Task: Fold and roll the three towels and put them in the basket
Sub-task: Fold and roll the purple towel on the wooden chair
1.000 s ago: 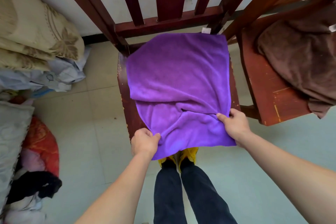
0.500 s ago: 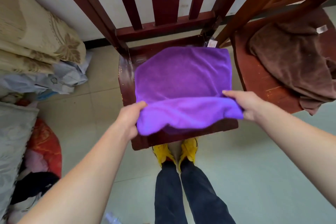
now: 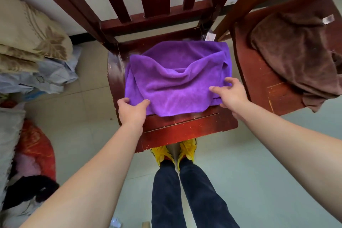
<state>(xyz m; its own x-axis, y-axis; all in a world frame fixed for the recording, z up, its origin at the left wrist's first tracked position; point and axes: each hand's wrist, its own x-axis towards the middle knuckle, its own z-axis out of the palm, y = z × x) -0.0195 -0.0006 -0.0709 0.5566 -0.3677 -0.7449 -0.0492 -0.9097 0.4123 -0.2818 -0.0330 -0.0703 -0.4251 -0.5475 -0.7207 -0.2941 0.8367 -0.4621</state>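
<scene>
**Purple towel doubled over on the chair seat**

The left hand point(image 3: 132, 110) pinches the purple towel point(image 3: 177, 81) at its near-left corner, thumb on top. The towel lies folded on the wooden chair point(image 3: 187, 126). The right hand point(image 3: 231, 96) rests fingers spread on its right edge, seemingly gripping nothing. A brown towel point(image 3: 296, 55) lies crumpled on the next chair.

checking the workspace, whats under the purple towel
The folded purple microfibre towel lies on the dark red wooden chair seat, whose front and left edges show. The seat's middle is covered, so anything beneath the towel cannot be seen.
</scene>
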